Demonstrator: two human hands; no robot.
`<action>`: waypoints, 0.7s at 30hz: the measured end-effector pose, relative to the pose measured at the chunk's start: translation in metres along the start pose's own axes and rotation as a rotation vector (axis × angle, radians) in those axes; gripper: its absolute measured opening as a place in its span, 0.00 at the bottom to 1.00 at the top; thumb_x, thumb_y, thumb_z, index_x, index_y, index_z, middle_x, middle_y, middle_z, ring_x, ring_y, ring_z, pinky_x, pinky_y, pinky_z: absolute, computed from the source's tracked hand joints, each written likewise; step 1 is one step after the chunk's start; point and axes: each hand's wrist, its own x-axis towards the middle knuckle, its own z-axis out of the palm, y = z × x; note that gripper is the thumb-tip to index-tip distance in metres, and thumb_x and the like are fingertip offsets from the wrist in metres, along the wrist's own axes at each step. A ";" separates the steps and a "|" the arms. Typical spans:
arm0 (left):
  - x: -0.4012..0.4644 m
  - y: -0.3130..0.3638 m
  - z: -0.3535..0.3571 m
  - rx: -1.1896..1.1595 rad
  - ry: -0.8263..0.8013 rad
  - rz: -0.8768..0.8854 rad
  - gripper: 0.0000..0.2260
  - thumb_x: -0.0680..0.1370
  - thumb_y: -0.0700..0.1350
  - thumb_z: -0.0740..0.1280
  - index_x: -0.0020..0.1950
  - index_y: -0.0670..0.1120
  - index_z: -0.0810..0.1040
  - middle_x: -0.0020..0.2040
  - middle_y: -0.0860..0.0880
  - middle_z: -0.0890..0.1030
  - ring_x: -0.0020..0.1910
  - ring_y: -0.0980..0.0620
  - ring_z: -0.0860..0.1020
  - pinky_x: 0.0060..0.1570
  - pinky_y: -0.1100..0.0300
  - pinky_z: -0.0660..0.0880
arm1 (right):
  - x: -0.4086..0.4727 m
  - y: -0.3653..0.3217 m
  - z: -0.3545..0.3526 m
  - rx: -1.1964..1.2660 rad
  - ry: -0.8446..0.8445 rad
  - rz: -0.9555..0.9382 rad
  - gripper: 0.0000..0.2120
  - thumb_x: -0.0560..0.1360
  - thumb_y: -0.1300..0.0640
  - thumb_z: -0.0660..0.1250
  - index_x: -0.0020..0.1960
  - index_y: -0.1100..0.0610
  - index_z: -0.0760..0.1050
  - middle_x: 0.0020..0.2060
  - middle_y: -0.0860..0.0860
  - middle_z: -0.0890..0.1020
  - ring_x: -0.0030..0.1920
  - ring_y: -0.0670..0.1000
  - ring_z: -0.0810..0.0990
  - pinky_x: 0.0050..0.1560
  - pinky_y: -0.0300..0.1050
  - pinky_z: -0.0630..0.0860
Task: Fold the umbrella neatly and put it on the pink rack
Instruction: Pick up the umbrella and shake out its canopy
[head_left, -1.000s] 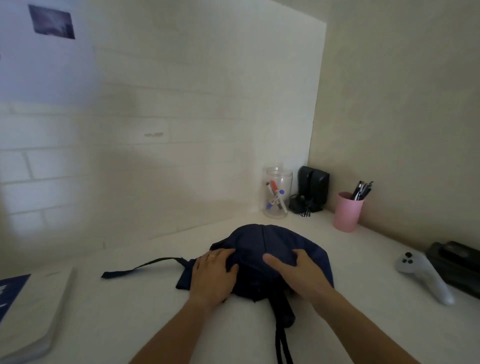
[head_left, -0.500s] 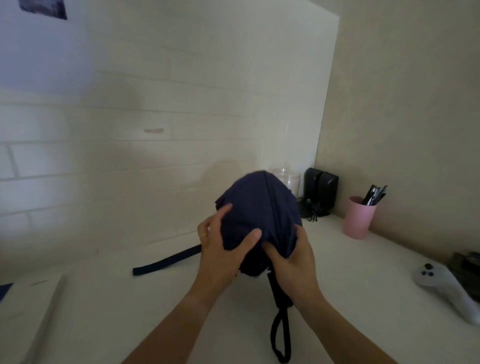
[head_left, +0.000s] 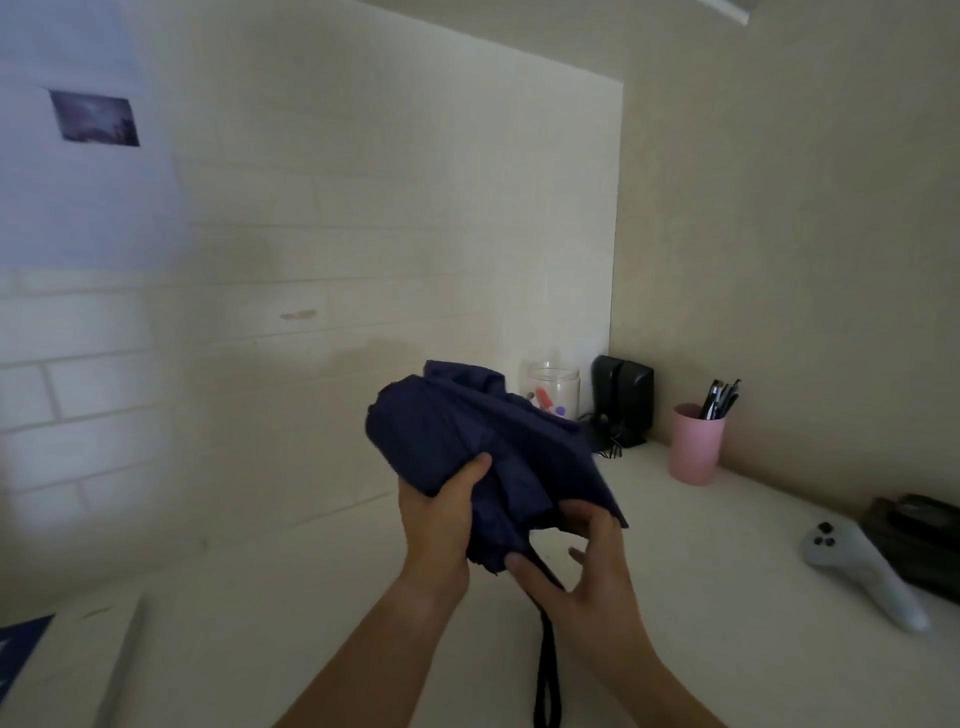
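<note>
A dark navy umbrella (head_left: 467, 441), collapsed with its fabric bunched and loose, is held up above the white desk (head_left: 311, 597) in the middle of the view. My left hand (head_left: 439, 519) grips the fabric from the left, thumb on top. At the lower right, my right hand (head_left: 576, 556) pinches the fabric's edge with its fingers spread around the base. A black wrist strap (head_left: 545, 670) hangs down below the hands. No pink rack is in view.
A pink cup (head_left: 695, 449) with pens stands at the back right by the wall. Behind the umbrella are a clear jar (head_left: 555, 387) with markers and black speakers (head_left: 623, 400). A white game controller (head_left: 862, 571) lies at the right. A book (head_left: 57, 660) sits at the lower left.
Both hands have lifted the umbrella off the desk and raised it. The fabric has gone from a flat mound to a bunched bundle, and the long side strap no longer trails on the desk.
</note>
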 end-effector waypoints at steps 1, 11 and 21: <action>0.000 0.005 0.001 -0.071 0.012 -0.039 0.24 0.70 0.40 0.80 0.65 0.45 0.79 0.57 0.45 0.86 0.53 0.43 0.85 0.52 0.44 0.84 | -0.004 -0.003 -0.003 -0.015 0.026 -0.023 0.29 0.67 0.46 0.79 0.61 0.47 0.69 0.60 0.41 0.72 0.61 0.40 0.75 0.54 0.36 0.75; -0.014 0.019 0.008 -0.343 0.005 -0.199 0.28 0.71 0.53 0.78 0.66 0.41 0.80 0.64 0.37 0.83 0.59 0.30 0.82 0.50 0.37 0.83 | 0.006 -0.057 -0.054 0.538 0.663 0.105 0.11 0.80 0.49 0.62 0.52 0.55 0.78 0.51 0.51 0.82 0.56 0.51 0.79 0.64 0.50 0.73; -0.032 0.006 0.025 -0.382 0.081 -0.131 0.31 0.70 0.57 0.77 0.67 0.40 0.80 0.65 0.34 0.81 0.59 0.29 0.81 0.39 0.47 0.81 | 0.003 -0.068 -0.031 0.703 0.359 0.371 0.20 0.83 0.42 0.54 0.59 0.51 0.80 0.58 0.50 0.85 0.61 0.51 0.82 0.64 0.49 0.76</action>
